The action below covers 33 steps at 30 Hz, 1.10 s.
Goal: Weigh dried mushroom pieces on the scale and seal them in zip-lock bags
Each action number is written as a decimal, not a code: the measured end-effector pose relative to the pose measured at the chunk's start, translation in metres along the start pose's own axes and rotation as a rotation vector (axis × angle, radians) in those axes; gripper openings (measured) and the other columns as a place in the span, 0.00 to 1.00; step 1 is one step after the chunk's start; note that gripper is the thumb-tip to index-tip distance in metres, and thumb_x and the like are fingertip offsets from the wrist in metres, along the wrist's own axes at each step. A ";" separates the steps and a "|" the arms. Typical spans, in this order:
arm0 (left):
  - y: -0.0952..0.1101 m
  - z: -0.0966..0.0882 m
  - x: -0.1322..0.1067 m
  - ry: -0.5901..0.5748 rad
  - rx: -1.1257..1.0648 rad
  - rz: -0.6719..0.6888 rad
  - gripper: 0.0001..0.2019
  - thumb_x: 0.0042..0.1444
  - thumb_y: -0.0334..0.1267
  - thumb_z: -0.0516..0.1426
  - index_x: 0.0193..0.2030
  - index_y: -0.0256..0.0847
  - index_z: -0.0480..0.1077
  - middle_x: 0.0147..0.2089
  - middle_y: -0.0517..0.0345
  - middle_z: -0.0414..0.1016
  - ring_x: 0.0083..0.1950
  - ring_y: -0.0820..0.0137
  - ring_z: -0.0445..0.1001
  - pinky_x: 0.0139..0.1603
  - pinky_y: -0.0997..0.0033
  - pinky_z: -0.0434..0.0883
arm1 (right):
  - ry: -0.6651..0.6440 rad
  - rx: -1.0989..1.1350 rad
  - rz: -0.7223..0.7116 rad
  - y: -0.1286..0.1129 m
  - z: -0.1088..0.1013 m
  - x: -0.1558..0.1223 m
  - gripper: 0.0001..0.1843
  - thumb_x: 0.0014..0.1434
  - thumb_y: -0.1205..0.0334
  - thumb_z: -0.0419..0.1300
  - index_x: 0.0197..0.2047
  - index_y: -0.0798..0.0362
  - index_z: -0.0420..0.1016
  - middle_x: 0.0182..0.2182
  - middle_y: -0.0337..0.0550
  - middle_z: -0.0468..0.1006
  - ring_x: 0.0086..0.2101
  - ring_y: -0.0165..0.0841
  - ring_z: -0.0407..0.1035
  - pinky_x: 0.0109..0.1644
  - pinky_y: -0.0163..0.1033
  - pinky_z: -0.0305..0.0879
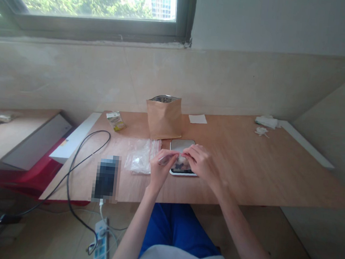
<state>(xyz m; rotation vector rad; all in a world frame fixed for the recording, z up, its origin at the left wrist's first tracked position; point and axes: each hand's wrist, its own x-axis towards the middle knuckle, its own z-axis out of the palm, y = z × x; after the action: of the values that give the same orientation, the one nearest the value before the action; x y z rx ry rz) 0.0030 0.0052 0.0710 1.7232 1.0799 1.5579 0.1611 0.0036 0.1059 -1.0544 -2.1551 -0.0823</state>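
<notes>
Packet (169, 158), small and translucent, sits pinched between the left hand (160, 171) and right hand (202, 163), both nearly closed on it, just above a flat white-rimmed device (182, 145) on the wooden desk (263, 171). Clear plastic bag (141, 157) lies just left; brown paper pouch (164, 118) stands behind.

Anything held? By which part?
The left hand and right hand seem to pinch a small translucent packet by its opposite ends; its exact form is too blurred to tell.

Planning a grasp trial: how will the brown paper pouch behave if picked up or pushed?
The kraft paper pouch looks creased and soft-walled, so it would probably dent under a firm squeeze. Standing upright with its silver-lined top open, it could tip when pushed and perhaps spill whatever is inside.
</notes>
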 end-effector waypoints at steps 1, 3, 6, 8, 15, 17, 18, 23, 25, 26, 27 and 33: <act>0.000 0.000 0.000 0.000 0.007 -0.004 0.05 0.53 0.37 0.58 0.35 0.41 0.74 0.35 0.55 0.77 0.38 0.69 0.74 0.40 0.69 0.70 | -0.030 0.004 0.012 0.000 -0.001 0.000 0.07 0.63 0.65 0.51 0.34 0.52 0.69 0.30 0.42 0.75 0.33 0.34 0.67 0.39 0.39 0.61; 0.000 -0.001 -0.001 0.009 0.019 -0.009 0.05 0.53 0.37 0.58 0.34 0.41 0.74 0.34 0.55 0.76 0.38 0.69 0.74 0.39 0.69 0.70 | -0.060 0.011 0.029 0.000 -0.003 0.000 0.06 0.62 0.61 0.53 0.37 0.52 0.69 0.33 0.42 0.76 0.35 0.34 0.68 0.41 0.39 0.61; 0.001 0.000 -0.001 0.014 0.042 0.002 0.05 0.54 0.37 0.58 0.34 0.41 0.74 0.34 0.55 0.76 0.37 0.70 0.73 0.39 0.69 0.70 | -0.030 0.003 0.024 0.002 -0.002 0.000 0.07 0.62 0.60 0.54 0.35 0.52 0.71 0.33 0.42 0.76 0.36 0.34 0.68 0.42 0.39 0.60; 0.003 0.002 -0.001 0.008 0.054 0.012 0.05 0.54 0.37 0.57 0.34 0.40 0.74 0.34 0.55 0.76 0.37 0.70 0.73 0.39 0.69 0.69 | 0.005 0.003 0.019 0.002 0.002 0.000 0.08 0.62 0.62 0.54 0.32 0.52 0.71 0.31 0.42 0.76 0.34 0.34 0.67 0.41 0.40 0.59; 0.008 0.006 0.002 -0.017 0.056 0.033 0.06 0.55 0.38 0.56 0.35 0.41 0.74 0.35 0.54 0.76 0.38 0.69 0.73 0.38 0.70 0.69 | 0.105 -0.010 0.048 0.003 0.012 -0.001 0.14 0.61 0.72 0.49 0.27 0.52 0.70 0.24 0.41 0.74 0.30 0.34 0.65 0.37 0.40 0.57; 0.009 0.003 0.003 -0.007 0.062 0.025 0.06 0.55 0.38 0.56 0.34 0.41 0.74 0.34 0.55 0.76 0.37 0.69 0.73 0.39 0.69 0.69 | 0.085 0.030 0.050 0.006 0.009 -0.001 0.11 0.62 0.67 0.51 0.29 0.51 0.71 0.26 0.40 0.75 0.30 0.33 0.66 0.38 0.39 0.58; 0.009 0.002 0.004 -0.011 0.062 0.019 0.06 0.55 0.38 0.56 0.34 0.41 0.74 0.34 0.55 0.76 0.37 0.69 0.73 0.39 0.69 0.69 | 0.066 0.060 0.052 0.007 0.007 -0.001 0.09 0.62 0.64 0.53 0.31 0.51 0.72 0.28 0.40 0.76 0.31 0.33 0.67 0.38 0.38 0.58; 0.009 -0.007 0.004 -0.020 0.039 -0.020 0.06 0.55 0.38 0.57 0.34 0.41 0.74 0.35 0.55 0.77 0.39 0.69 0.73 0.41 0.69 0.69 | 0.009 0.094 0.061 0.013 -0.005 -0.001 0.09 0.60 0.58 0.56 0.31 0.52 0.71 0.28 0.39 0.77 0.30 0.32 0.68 0.37 0.38 0.59; 0.010 -0.007 0.004 -0.003 0.017 -0.051 0.06 0.54 0.39 0.57 0.33 0.40 0.75 0.34 0.55 0.77 0.38 0.69 0.73 0.41 0.70 0.69 | 0.013 0.080 0.035 0.013 -0.006 -0.003 0.10 0.62 0.62 0.54 0.29 0.52 0.71 0.27 0.39 0.77 0.29 0.32 0.68 0.37 0.37 0.58; 0.010 -0.007 0.003 -0.005 0.003 -0.069 0.07 0.54 0.39 0.57 0.33 0.40 0.75 0.34 0.55 0.77 0.38 0.69 0.74 0.41 0.70 0.69 | 0.022 0.076 0.022 0.013 -0.006 -0.003 0.10 0.62 0.64 0.54 0.29 0.52 0.71 0.26 0.39 0.77 0.29 0.31 0.68 0.36 0.37 0.58; 0.011 -0.006 0.003 -0.011 -0.013 -0.086 0.07 0.54 0.40 0.57 0.33 0.40 0.75 0.34 0.55 0.77 0.38 0.69 0.74 0.41 0.70 0.69 | 0.035 0.068 0.013 0.012 -0.006 -0.004 0.11 0.62 0.65 0.53 0.28 0.52 0.70 0.25 0.39 0.77 0.28 0.31 0.67 0.36 0.37 0.58; 0.013 -0.003 0.001 -0.043 -0.123 -0.194 0.12 0.56 0.43 0.55 0.34 0.39 0.76 0.35 0.54 0.77 0.38 0.68 0.75 0.40 0.70 0.70 | 0.094 -0.034 0.018 0.010 -0.006 -0.007 0.16 0.63 0.68 0.49 0.24 0.51 0.68 0.21 0.41 0.72 0.26 0.33 0.64 0.33 0.38 0.57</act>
<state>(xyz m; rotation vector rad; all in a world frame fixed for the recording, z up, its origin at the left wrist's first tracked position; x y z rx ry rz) 0.0025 -0.0012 0.0831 1.5158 1.0721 1.4298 0.1747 0.0033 0.1032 -1.0680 -2.0662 -0.1582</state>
